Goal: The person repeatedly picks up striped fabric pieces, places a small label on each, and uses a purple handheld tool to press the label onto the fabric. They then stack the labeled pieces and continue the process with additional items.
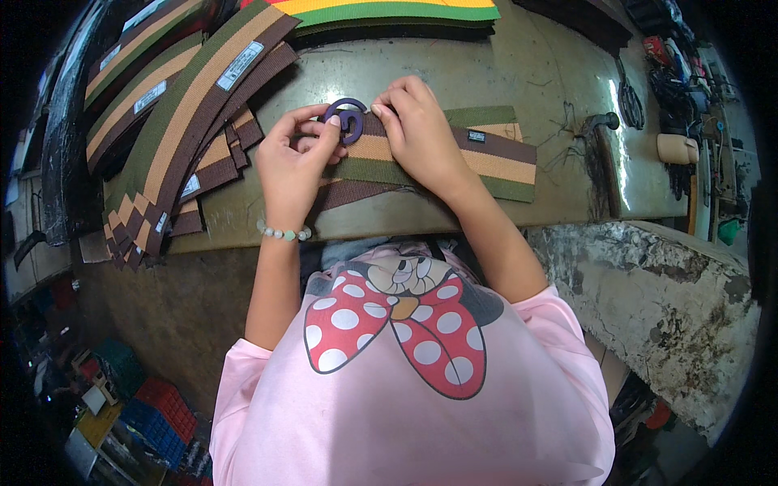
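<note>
My left hand [304,166] pinches a curved purple plastic piece [351,128] with a spiral-like shape, at the upper left end of a brown, tan and olive striped webbing strap [500,166]. My right hand [417,138] is closed beside the purple piece, thumb and index finger at the strap's upper edge; whether they grip the strap or something small at that edge is too small to make out. Other striped strap pieces lie under this one, and a small dark label sits on its right part.
Fanned piles of similar labelled straps [198,109] cover the table's left side. A red, yellow and green stack [389,20] lies at the back. A worn metal worktable [567,190] has a metal fitting [608,121] with dark threads at right. Crates [166,413] stand below left.
</note>
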Motion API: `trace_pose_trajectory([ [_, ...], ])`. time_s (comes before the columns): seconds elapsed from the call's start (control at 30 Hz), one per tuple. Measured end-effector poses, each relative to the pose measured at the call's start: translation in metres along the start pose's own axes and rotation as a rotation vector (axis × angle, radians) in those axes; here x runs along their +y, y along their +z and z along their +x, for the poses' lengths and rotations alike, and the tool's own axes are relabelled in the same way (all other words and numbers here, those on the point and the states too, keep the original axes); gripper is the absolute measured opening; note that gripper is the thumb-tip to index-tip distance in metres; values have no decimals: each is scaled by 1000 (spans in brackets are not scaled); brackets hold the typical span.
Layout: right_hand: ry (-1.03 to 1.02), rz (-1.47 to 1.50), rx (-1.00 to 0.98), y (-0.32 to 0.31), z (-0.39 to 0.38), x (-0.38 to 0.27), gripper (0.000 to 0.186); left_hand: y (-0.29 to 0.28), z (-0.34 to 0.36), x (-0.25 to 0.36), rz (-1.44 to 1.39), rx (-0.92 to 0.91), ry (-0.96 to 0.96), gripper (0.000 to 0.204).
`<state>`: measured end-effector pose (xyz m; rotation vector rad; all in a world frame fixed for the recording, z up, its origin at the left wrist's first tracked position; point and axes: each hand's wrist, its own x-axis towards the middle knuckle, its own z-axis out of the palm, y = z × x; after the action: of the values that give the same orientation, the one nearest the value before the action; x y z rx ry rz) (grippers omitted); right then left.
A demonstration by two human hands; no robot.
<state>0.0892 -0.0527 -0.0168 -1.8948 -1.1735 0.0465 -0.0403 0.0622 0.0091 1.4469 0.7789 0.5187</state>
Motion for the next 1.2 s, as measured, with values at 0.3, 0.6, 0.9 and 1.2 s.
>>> trace_pose_trajectory([
  [0.3, -5, -29, -9, 2, -2, 4, 6, 0, 2, 1, 8, 6, 2, 25],
  [0.6, -21, -57, 22, 0, -1, 5, 10, 1, 1, 0, 40, 13, 11, 26],
  [0.9, -60, -148, 49, -7, -3, 18, 8, -1, 2, -2, 17, 14, 22, 27],
  [1.2, -14, -529, 144, -72, -9, 14, 38, -5, 3, -4, -73, 7, 32, 28],
])
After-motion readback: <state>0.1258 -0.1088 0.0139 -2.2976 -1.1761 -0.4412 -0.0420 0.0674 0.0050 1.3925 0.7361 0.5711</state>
